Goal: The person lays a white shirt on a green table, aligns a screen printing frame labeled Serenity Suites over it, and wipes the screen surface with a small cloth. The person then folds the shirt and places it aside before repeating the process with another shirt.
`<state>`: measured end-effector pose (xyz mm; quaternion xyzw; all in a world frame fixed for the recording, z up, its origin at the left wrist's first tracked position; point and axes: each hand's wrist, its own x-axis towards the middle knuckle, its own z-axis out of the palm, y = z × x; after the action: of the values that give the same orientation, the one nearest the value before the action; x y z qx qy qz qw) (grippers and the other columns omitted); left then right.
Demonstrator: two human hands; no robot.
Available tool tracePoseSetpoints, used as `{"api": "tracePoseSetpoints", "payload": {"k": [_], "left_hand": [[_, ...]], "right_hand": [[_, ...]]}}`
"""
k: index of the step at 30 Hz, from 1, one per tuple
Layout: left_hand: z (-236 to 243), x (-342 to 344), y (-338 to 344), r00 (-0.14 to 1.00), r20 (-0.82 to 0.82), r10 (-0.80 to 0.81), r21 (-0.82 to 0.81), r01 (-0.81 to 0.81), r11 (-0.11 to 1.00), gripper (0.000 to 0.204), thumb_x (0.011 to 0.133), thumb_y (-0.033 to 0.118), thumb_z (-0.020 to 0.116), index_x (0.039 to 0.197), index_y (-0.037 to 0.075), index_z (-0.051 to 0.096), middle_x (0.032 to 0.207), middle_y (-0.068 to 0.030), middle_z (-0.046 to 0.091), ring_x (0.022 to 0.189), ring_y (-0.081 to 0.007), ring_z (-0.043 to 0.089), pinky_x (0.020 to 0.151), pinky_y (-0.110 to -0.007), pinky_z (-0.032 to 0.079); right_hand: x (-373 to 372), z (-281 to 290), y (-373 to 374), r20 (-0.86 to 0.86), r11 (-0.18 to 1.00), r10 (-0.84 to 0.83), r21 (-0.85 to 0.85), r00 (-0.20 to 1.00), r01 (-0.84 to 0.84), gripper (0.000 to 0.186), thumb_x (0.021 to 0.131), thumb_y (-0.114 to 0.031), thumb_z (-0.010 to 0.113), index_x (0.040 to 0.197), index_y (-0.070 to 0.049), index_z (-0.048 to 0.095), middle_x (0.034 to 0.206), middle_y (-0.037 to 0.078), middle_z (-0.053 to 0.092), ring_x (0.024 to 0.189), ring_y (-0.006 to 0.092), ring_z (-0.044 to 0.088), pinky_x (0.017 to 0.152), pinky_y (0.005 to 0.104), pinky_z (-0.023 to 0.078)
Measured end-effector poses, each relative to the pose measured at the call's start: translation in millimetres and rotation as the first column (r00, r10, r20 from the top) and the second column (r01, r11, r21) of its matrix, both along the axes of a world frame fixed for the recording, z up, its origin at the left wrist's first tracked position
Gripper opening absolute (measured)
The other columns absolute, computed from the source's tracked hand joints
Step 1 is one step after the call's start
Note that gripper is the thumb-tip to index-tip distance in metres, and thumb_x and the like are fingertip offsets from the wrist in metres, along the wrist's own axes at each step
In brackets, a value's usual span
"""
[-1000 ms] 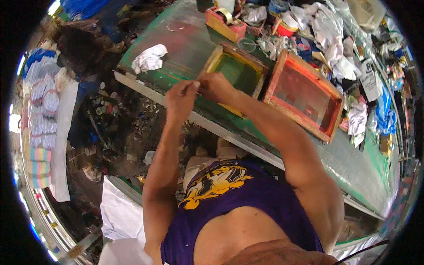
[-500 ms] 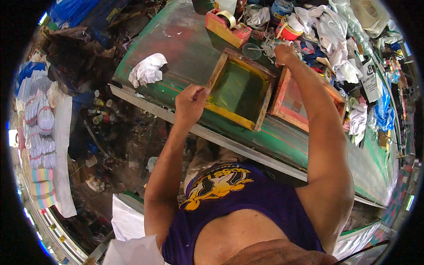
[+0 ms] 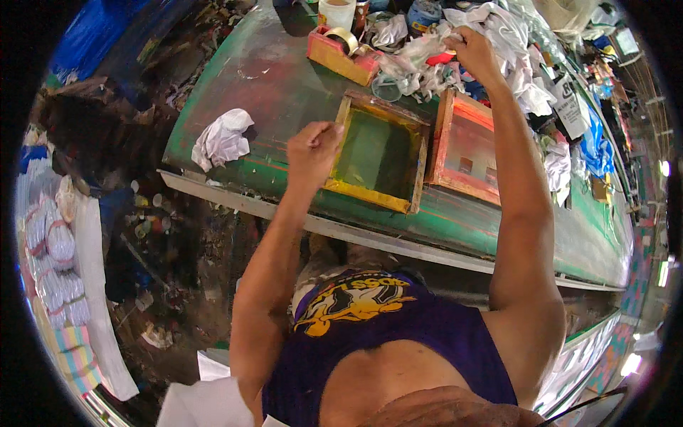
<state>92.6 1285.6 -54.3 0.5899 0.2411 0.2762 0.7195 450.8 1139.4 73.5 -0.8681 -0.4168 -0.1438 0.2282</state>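
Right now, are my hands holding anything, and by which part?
It can't be told: the right hand is at pale crumpled material; the left hand is curled near the yellow-edged frame, any hold unclear.

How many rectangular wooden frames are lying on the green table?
2. One wooden frame with yellow inner edges lies beside the left hand; the second, a red-orange wooden frame, lies to its right, partly covered by the right forearm. Others may be hidden.

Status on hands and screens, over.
Left hand curled beside yellow-edged screen, grip unclear. Right hand at crumpled scraps, grip unclear. That screen lies on green table. Right forearm blocks part of red-framed screen.
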Motion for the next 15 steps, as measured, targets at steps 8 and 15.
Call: {"api": "tracePoseSetpoints", "payload": {"k": [8, 15], "left_hand": [[-11, 38, -29, 0.978, 0.072, -0.194, -0.108, 0.201, 0.974, 0.024, 0.096, 0.026, 0.074, 0.100, 0.003, 0.073, 0.084, -0.0027, 0.069, 0.066, -0.0093, 0.061, 0.057, -0.024, 0.048], [-20, 39, -20, 0.977, 0.035, -0.209, -0.130, 0.211, 0.969, 0.028, 0.095, 0.027, 0.075, 0.108, 0.003, 0.071, 0.092, -0.0044, 0.069, 0.072, -0.0094, 0.063, 0.058, -0.025, 0.051]], "right_hand": [[10, 12, 8, 0.002, 0.991, -0.101, 0.086, 0.995, 0.101, 0.033, 0.090, -0.034, 0.072, 0.113, -0.010, 0.073, 0.090, 0.020, 0.073, 0.085, 0.0369, 0.071, 0.078, 0.0461, 0.053], [8, 3, 2, -0.154, 0.983, -0.010, 0.177, 0.988, 0.038, 0.031, 0.091, -0.028, 0.074, 0.112, -0.005, 0.070, 0.090, 0.018, 0.075, 0.083, 0.0291, 0.074, 0.075, 0.0401, 0.056]]}}
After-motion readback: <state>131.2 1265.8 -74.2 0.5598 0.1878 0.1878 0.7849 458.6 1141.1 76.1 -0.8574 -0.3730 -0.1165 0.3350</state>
